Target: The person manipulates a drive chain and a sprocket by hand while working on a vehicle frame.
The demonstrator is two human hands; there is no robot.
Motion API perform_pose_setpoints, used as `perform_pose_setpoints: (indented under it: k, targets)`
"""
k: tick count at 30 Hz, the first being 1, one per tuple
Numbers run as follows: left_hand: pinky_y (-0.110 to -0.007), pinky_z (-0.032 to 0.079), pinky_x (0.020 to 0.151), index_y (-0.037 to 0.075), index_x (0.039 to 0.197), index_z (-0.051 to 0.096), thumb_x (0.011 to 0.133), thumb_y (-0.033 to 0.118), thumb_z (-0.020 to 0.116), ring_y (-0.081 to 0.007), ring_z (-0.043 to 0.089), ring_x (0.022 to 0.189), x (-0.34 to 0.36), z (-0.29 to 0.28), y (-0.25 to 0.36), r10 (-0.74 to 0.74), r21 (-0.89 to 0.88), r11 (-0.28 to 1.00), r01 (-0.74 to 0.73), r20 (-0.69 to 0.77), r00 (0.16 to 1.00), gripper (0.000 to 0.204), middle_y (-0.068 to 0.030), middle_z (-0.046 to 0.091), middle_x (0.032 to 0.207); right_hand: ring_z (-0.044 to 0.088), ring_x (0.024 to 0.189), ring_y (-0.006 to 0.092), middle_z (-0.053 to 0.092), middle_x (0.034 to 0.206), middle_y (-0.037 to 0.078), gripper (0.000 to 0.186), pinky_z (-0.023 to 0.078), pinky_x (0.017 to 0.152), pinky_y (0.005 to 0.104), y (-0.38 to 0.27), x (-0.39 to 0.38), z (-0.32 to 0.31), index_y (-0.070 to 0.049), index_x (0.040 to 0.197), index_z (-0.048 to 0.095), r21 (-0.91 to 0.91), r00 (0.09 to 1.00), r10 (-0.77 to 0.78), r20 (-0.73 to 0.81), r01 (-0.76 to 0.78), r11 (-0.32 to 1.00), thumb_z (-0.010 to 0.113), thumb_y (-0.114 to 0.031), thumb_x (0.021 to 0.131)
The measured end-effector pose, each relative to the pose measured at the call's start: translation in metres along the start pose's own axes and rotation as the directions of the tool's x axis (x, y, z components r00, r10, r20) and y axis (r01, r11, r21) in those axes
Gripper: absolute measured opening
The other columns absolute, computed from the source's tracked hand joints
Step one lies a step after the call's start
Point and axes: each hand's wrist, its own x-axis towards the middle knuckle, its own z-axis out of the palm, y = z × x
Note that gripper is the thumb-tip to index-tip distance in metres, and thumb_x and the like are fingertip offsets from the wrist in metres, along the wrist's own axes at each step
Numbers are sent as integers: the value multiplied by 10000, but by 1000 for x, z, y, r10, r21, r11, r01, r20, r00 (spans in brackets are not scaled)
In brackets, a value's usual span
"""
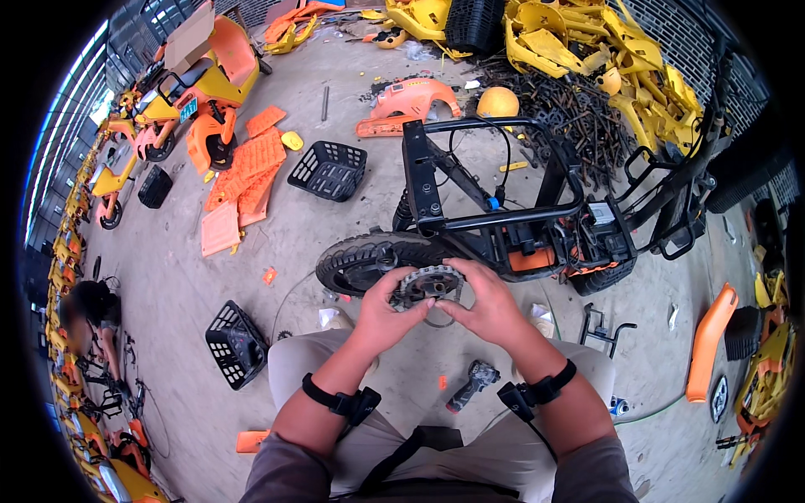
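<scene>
Sprocket grey, toothed, round, hands-held.

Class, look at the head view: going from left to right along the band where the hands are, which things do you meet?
Black basket on the floor → left hand → toothed metal sprocket → right hand → orange curved panel.

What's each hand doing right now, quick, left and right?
Left hand: fingers closed on the toothed metal sprocket, gripping its left edge.
Right hand: fingers closed on the same sprocket, gripping its right and lower edge.
</scene>
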Motion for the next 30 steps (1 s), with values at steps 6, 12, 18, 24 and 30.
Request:
perform_pose_setpoints:
  k: [6, 12, 18, 24, 30]
  targets:
    - [-303, 516, 871, 17, 1180, 617, 776, 71, 802, -147, 640, 971, 1, 1, 8, -2, 138, 990, 12, -72, 997, 447, -92, 675, 1057, 597, 1108, 372, 607, 1181, 164, 606, 473, 982, 425, 3, 1, 8, -39, 1271, 537, -250, 984, -141, -110, 109, 962, 829, -164, 755]
    - [-330, 523, 867, 12, 1151, 623, 758, 92, 803, -218, 670, 956, 1, 2, 9, 65, 276, 961, -34, -104, 992, 439, -147, 675, 1050, 633, 943, 325, 638, 975, 114, 331, 505, 821, 425, 4, -2, 17, -51, 990, 597, -174, 992, 107, 67, -94, 980, 782, -249, 800]
    - [-356, 524, 840, 14, 1126, 628, 742, 73, 786, -286, 663, 932, 0, 3, 14, 151, 348, 931, -109, -96, 984, 420, -149, 665, 1022, 678, 866, 340, 673, 913, 126, 359, 550, 748, 450, 8, -8, 31, -47, 971, 605, -306, 965, 174, 195, -109, 946, 740, -341, 814]
    - [-370, 522, 827, 18, 1096, 635, 733, 54, 769, -306, 649, 929, -1, 6, 23, 165, 362, 924, -122, -92, 982, 389, -135, 656, 999, 686, 793, 327, 672, 852, 119, 335, 557, 694, 432, 7, -10, 36, -41, 912, 612, -318, 993, 87, 75, -59, 946, 732, -335, 804]
    - [-377, 507, 817, 44, 1092, 655, 722, 46, 764, -311, 629, 894, -1, 6, 15, 222, 388, 897, -213, 22, 975, 386, -125, 647, 978, 683, 720, 253, 640, 767, 88, 293, 557, 641, 383, 2, -13, 46, -70, 848, 594, -557, 998, -60, -4, 47, 829, 729, -308, 743]
